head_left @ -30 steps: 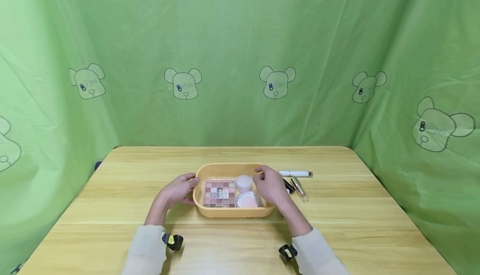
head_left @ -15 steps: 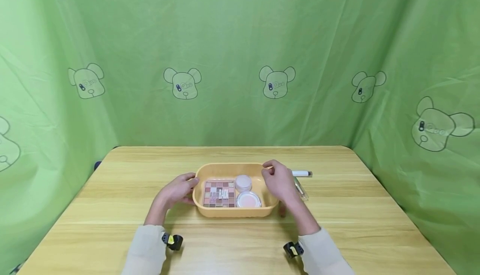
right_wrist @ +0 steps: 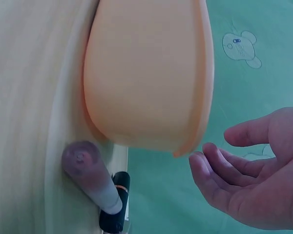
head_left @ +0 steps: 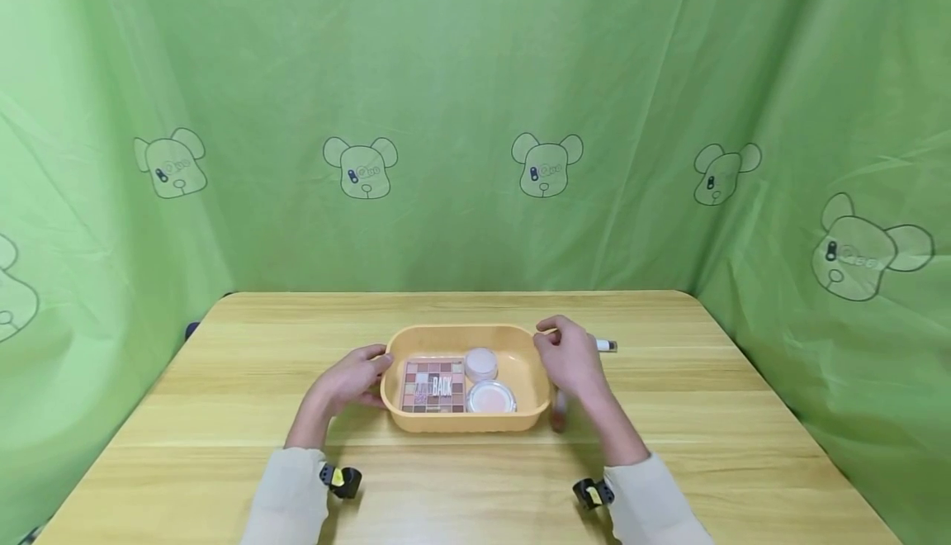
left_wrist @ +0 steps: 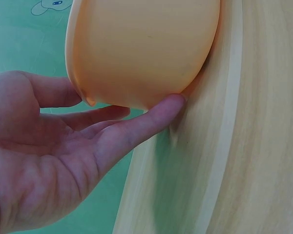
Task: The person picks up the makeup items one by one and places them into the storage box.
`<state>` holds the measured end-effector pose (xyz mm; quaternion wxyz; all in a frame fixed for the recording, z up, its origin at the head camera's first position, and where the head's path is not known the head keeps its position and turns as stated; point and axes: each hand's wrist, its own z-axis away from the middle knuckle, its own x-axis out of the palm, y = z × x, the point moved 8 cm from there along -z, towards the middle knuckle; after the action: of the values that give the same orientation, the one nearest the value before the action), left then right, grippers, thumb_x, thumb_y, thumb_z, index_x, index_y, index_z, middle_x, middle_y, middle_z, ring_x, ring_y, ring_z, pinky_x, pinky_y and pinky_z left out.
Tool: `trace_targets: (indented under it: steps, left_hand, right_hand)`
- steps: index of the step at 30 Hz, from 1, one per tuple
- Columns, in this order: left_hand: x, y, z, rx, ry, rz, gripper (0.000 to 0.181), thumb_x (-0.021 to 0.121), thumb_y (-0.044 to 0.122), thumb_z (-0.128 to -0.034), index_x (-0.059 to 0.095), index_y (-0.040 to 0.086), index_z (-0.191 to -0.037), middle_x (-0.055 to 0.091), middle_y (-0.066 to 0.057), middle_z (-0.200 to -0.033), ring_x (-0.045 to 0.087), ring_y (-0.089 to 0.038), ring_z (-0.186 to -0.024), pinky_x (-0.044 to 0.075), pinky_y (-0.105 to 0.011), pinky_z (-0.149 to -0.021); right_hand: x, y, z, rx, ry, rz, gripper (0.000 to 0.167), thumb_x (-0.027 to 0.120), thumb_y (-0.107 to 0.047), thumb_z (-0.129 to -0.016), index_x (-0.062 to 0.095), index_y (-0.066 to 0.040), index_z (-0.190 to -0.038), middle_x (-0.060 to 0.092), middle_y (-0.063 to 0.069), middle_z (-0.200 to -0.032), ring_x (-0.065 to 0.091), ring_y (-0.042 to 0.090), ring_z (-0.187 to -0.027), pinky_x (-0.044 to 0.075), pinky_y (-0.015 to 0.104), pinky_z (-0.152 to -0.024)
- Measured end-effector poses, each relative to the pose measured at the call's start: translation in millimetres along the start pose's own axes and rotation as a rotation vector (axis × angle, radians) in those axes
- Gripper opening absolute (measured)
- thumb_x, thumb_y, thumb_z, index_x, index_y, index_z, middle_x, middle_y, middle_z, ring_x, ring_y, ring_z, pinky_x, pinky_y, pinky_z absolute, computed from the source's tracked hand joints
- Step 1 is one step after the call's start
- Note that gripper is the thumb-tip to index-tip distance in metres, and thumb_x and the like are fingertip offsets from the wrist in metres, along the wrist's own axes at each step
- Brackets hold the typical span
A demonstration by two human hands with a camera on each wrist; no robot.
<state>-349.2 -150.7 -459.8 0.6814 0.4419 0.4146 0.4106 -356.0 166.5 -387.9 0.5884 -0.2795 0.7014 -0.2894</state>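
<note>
A yellow-orange plastic basket [head_left: 461,423] sits on the table. In it lie a square eyeshadow palette [head_left: 432,386], a small pale-pink round jar [head_left: 480,363] and a wider round compact [head_left: 491,398] with a pink centre. My left hand [head_left: 351,378] holds the basket's left end, thumb on the rim and other fingers against the outer wall, as the left wrist view shows. My right hand [head_left: 572,359] hovers beside the right end of the rim. In the right wrist view, its loosely bent fingers [right_wrist: 202,170] hold nothing and stand just off the rim.
Right of the basket lie a clear-ended reddish tube [right_wrist: 93,178] and a black tube with a gold band [right_wrist: 112,222]. The tip of a white pen-like tube [head_left: 607,346] shows behind my right hand. A green curtain [head_left: 461,239] hangs behind the table [head_left: 223,413].
My right hand has moved right, from above the basket's inside to beside its right rim, and now covers more of the cosmetics there. My left hand and the basket stay put.
</note>
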Motion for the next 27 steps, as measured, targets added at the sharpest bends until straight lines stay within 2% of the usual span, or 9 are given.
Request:
trace_targets:
  steps: [7,13,21,27]
  left_hand:
    - [-1.9,-0.6,-2.2,-0.001,0.011,-0.002,0.056,0.037,0.021,-0.1097,0.023,-0.007,-0.157,0.05,-0.032,-0.144,0.061,-0.039,-0.123,0.064,-0.044,-0.087]
    - [-2.6,-1.4,-3.0,-0.005,0.03,0.004,0.055,0.039,0.019,-0.1095,0.026,-0.006,-0.157,0.051,-0.03,-0.144,0.062,-0.039,-0.122,0.064,-0.044,-0.086]
    - [-1.1,-0.8,-1.7,-0.002,0.013,0.005,0.056,0.039,0.02,-0.1093,0.025,-0.007,-0.156,0.05,-0.032,-0.144,0.061,-0.041,-0.123,0.064,-0.044,-0.085]
    - [0.4,1.0,-0.8,0.007,-0.004,0.003,0.056,0.037,0.02,-0.1099,0.023,-0.008,-0.156,0.048,-0.034,-0.145,0.06,-0.042,-0.124,0.064,-0.044,-0.086]
  right_hand:
    - [-13.2,6.7,-2.3,0.004,-0.003,0.008,0.031,0.052,-0.02,-0.101,0.066,0.0,-0.121,0.069,0.015,-0.093,0.061,0.018,-0.067,0.051,0.026,-0.056]
    - [-14.4,11.8,-2.1,0.017,-0.059,0.038,0.026,0.051,-0.016,-0.099,0.065,0.001,-0.113,0.064,0.008,-0.077,0.057,0.016,-0.061,0.048,0.027,-0.052]
    - [-13.8,22.9,-1.3,0.06,-0.117,0.075,0.025,0.055,-0.017,-0.097,0.065,0.002,-0.11,0.07,0.015,-0.089,0.064,0.019,-0.068,0.053,0.027,-0.055]
    - [-11.9,32.7,-0.9,0.102,-0.182,0.119,0.021,0.061,-0.018,-0.096,0.064,0.001,-0.104,0.068,0.015,-0.083,0.062,0.02,-0.064,0.05,0.026,-0.051]
